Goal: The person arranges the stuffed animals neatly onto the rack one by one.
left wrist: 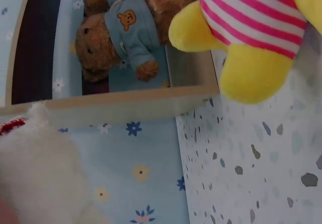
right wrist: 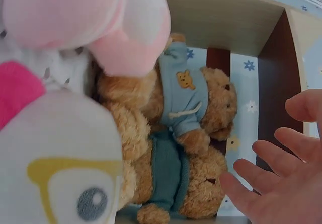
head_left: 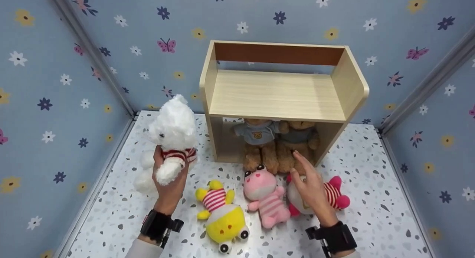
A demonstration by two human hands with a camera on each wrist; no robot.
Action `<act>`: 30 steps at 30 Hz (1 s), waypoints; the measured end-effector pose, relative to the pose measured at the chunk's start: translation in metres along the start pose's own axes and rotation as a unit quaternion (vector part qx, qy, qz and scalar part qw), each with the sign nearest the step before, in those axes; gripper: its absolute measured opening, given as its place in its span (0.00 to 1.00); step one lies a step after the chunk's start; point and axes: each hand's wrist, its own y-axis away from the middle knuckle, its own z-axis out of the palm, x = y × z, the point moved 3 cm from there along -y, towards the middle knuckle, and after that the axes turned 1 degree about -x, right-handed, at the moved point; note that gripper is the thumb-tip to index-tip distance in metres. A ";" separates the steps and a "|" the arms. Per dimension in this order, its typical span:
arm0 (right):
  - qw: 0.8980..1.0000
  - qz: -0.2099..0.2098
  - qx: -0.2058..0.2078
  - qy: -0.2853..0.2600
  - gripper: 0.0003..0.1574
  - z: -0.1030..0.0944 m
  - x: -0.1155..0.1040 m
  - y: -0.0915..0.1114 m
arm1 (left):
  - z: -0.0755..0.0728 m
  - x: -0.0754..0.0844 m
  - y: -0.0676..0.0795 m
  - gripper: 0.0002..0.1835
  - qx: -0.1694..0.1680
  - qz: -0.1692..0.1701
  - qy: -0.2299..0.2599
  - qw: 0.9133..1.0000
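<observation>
My left hand grips a white fluffy plush toy in a red striped top, raised left of the wooden shelf. Its fur fills the lower left corner of the left wrist view. My right hand has its fingers spread and holds nothing; in the head view it overlaps a pink-and-white plush with yellow glasses. Two brown teddy bears sit side by side in the lower compartment: one in a light blue hoodie, the other in a teal top. The shelf board hides their heads in the head view.
A yellow frog plush with a striped body lies on the speckled surface in front of the shelf. Beside it lies a pink striped plush, its head near the bears' feet. Flowered walls stand behind and at both sides.
</observation>
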 end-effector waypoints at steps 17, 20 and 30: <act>0.945 0.025 -0.127 -0.301 0.32 0.025 -0.045 -0.006 | 0.058 0.014 0.041 0.33 -0.066 0.197 -0.052 0.977; 0.925 0.022 -0.128 -0.356 0.30 0.025 -0.051 -0.006 | 0.068 0.021 0.046 0.30 -0.070 0.238 -0.110 0.962; 0.855 0.096 -0.132 -0.493 0.34 0.023 -0.073 -0.002 | 0.089 0.021 0.060 0.13 -0.049 0.405 -0.313 0.858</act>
